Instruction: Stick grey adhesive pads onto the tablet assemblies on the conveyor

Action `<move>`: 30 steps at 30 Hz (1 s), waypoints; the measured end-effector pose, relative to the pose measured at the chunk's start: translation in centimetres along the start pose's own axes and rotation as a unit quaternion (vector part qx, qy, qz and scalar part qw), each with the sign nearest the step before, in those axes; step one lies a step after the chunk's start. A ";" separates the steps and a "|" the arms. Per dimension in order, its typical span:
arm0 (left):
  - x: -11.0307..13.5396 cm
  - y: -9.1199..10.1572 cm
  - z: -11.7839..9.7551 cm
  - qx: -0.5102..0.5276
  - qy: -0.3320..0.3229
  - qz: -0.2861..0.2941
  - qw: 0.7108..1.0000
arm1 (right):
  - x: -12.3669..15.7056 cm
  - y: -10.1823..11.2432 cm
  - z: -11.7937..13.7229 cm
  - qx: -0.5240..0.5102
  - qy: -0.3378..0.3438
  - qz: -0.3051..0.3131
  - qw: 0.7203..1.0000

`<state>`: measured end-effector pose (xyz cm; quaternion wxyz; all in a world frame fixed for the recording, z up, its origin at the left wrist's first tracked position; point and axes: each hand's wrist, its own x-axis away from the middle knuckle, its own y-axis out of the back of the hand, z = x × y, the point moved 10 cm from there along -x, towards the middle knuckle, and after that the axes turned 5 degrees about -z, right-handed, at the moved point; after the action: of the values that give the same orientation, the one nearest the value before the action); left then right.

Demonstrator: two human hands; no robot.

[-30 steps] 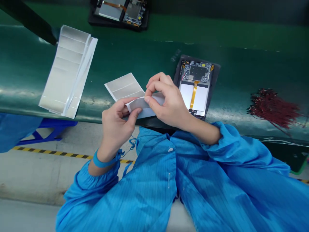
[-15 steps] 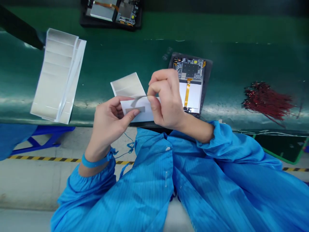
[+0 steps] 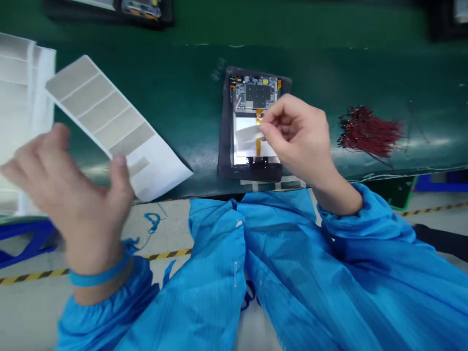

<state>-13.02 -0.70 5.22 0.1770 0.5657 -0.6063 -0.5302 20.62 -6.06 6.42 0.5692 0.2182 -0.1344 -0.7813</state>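
My right hand (image 3: 302,139) pinches a thin grey adhesive sticker (image 3: 247,133) between thumb and forefinger. The sticker hangs over the white battery of an opened tablet (image 3: 258,95), whose circuit board and orange ribbon cable show; whether it touches the battery I cannot tell. My left hand (image 3: 78,192), blurred, is open with its fingers spread beside a white backing sheet (image 3: 163,165). Grey stickers fill the sheet's far part in rows, while its near end is mostly bare and curls up slightly. The left thumb overlaps the sheet's edge.
A stack of sticker sheets (image 3: 16,107) lies at the far left. Dark red wires (image 3: 371,131) are bundled on the green bench mat (image 3: 190,97) to the right. Another opened device (image 3: 142,12) sits at the back left, and part of a dark one (image 3: 444,22) at the back right.
My right hand has peeled the sticker off and moved it right over the tablet. My left hand has let go of the sheet, moved left and spread. The view has shifted right.
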 end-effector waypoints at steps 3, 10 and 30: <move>2.4 -4.4 -8.5 0.136 -0.116 0.035 0.983 | 2.0 1.2 -3.1 -0.030 -0.091 0.008 0.995; 3.2 -8.9 -12.6 0.151 -0.094 0.048 0.983 | 5.3 -1.0 -6.1 -0.062 -0.179 0.041 0.981; 3.7 -9.9 -14.3 0.175 -0.158 0.060 0.970 | 4.9 -1.8 -5.8 0.010 -0.171 0.045 0.984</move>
<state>2.48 -8.25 0.85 0.0087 0.4596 -0.7426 -0.4870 20.77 -9.95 -0.38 0.5698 0.0808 -0.2472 -0.7795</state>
